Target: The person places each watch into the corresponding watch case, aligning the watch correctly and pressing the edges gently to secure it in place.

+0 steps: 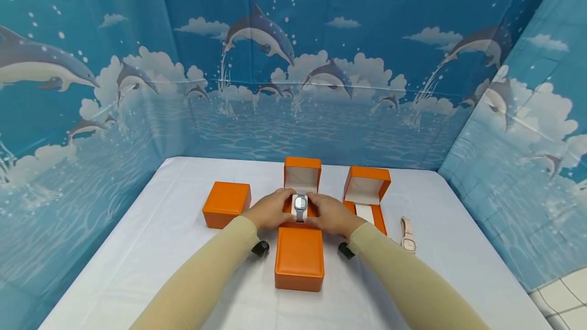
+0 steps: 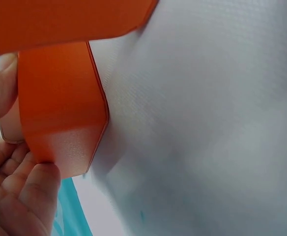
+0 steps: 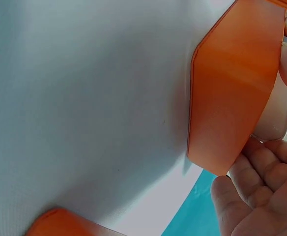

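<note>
A silver-grey watch (image 1: 300,202) is wrapped round a pale cushion (image 1: 294,214) at the open orange watch box (image 1: 302,171), in the middle of the table. My left hand (image 1: 270,209) holds the cushion's left side, thumb near me and fingers on the far side. Opposite it, my right hand (image 1: 337,214) holds the right side the same way. Both wrist views show the pale cushion (image 2: 11,123) standing partly above the box wall (image 2: 60,93) between thumb and fingers. Some fingertips reach the outer corner of the box (image 3: 232,93). The cushion's underside is hidden.
A closed orange box (image 1: 299,253) stands just in front, another closed box (image 1: 227,200) at the left. To the right stands an open box (image 1: 367,180) with a white cushion (image 1: 365,213). A pink-strapped watch (image 1: 408,241) lies beside it. A dolphin-print curtain (image 1: 293,116) encloses the table.
</note>
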Action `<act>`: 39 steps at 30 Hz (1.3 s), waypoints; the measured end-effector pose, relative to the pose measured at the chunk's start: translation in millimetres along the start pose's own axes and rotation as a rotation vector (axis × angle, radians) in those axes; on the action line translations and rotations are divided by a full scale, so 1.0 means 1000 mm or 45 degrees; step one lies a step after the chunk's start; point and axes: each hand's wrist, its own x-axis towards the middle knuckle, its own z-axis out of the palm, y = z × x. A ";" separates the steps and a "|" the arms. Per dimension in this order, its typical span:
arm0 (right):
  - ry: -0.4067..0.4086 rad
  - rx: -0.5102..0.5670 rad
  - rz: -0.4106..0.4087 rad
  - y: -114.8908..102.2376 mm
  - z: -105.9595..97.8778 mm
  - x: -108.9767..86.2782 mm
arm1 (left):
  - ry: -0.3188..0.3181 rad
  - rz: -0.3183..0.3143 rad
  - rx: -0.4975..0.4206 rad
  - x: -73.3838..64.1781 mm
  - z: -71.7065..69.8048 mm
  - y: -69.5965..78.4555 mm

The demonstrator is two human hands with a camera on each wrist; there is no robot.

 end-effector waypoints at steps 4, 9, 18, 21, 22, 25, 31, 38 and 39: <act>0.005 -0.016 -0.012 0.001 0.001 0.001 | 0.002 0.005 -0.011 0.001 0.001 -0.001; -0.006 -0.041 -0.030 0.001 0.000 0.001 | 0.006 0.010 -0.014 0.002 0.001 -0.002; -0.049 -0.079 -0.052 0.001 -0.004 0.001 | 0.005 0.005 -0.021 0.002 0.000 -0.003; -0.058 -0.093 -0.057 0.000 -0.004 0.001 | 0.002 0.004 -0.020 0.002 -0.001 -0.002; -0.059 -0.100 -0.060 0.001 -0.004 0.001 | 0.002 0.005 -0.021 0.002 -0.001 -0.002; -0.062 -0.111 -0.065 0.001 -0.004 0.002 | 0.001 0.010 -0.019 0.002 -0.002 -0.001; -0.058 -0.118 -0.069 0.003 -0.003 0.002 | -0.007 0.023 -0.012 0.003 -0.002 -0.002; -0.048 -0.118 -0.068 0.003 -0.001 0.001 | -0.034 0.034 -0.016 0.004 -0.003 -0.004; -0.047 -0.116 -0.068 0.003 -0.001 0.001 | -0.035 0.034 -0.014 0.004 -0.003 -0.004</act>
